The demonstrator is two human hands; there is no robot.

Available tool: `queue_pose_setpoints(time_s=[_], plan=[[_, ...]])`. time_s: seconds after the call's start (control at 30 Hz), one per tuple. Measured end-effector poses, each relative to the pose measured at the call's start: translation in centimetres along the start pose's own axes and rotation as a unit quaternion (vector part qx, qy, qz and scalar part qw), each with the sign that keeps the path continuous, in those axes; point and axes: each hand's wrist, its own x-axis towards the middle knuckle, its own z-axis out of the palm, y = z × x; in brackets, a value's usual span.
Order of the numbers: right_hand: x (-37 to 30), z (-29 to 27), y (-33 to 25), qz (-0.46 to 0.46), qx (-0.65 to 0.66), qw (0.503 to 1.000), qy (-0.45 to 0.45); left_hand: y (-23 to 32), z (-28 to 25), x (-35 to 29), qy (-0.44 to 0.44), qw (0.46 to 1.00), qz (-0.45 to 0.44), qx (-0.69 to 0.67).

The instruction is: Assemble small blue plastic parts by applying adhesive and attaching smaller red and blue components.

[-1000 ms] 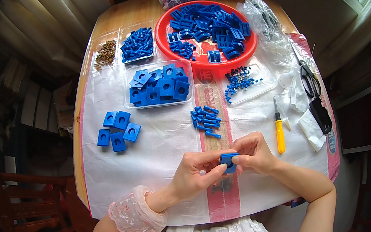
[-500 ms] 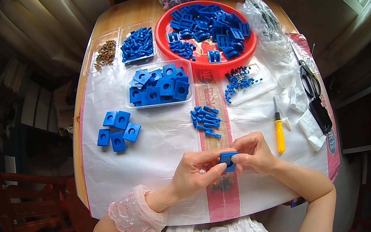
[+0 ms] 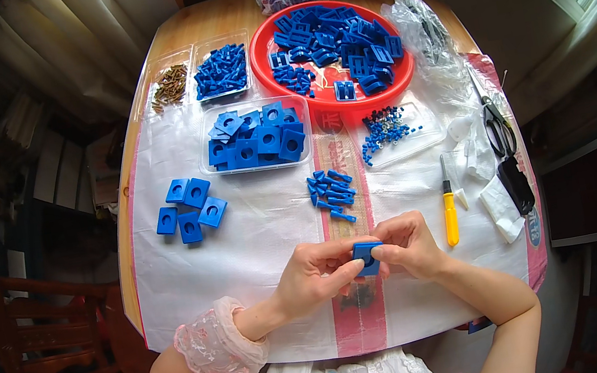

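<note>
Between my two hands, near the front of the table, is a blue square plastic piece [image 3: 367, 261] with a round recess in its face. My left hand [image 3: 319, 272] pinches its left side between thumb and fingers. My right hand [image 3: 410, 246] grips its right edge, the thumb pressed on the face. Fingers cover part of the piece. Just beyond my hands lies a small heap of slim blue plastic parts [image 3: 332, 195]. To the left, several similar blue square pieces [image 3: 190, 226] rest on the white sheet [image 3: 256, 218].
A clear tub [image 3: 309, 154] of blue squares stands behind, with a red basin [image 3: 264, 73] of blue parts beyond. Trays hold blue pegs [image 3: 221, 71] and brass-coloured screws [image 3: 171, 86]. Small blue bits [image 3: 384, 130] lie on a lid. A yellow-handled screwdriver [image 3: 450, 219] and black scissors [image 3: 497, 129] are right.
The blue square piece and my fingers have shifted very slightly. Both hands keep their grip, and everything else stays in place.
</note>
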Motion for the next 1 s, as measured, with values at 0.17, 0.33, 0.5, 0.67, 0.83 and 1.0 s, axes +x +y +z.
queue_pose_setpoints(time_s=[0.17,0.33,0.5,0.67,0.83,1.0], plan=[[0.1,0.6,-0.3,0.005,-0.003,1.000,0.013,-0.1,0.0,0.0,0.020,1.000,0.005,0.018],[0.1,1.0,-0.6,0.004,0.012,0.999,0.032,0.1,-0.2,0.0,0.022,0.999,-0.006,0.026],[0.1,0.8,-0.5,0.007,0.002,1.000,0.031,-0.2,-0.3,0.0,0.023,0.999,-0.005,0.037],[0.0,0.6,-0.4,0.005,0.005,0.999,0.035,0.0,0.1,0.1,0.041,0.999,-0.009,0.027],[0.0,0.6,-0.3,0.003,0.001,0.999,0.036,0.0,0.0,0.2,0.037,0.999,-0.015,0.008],[0.1,0.8,-0.6,0.007,0.006,0.999,0.041,-0.3,-0.3,0.3,0.035,0.999,-0.022,-0.004]])
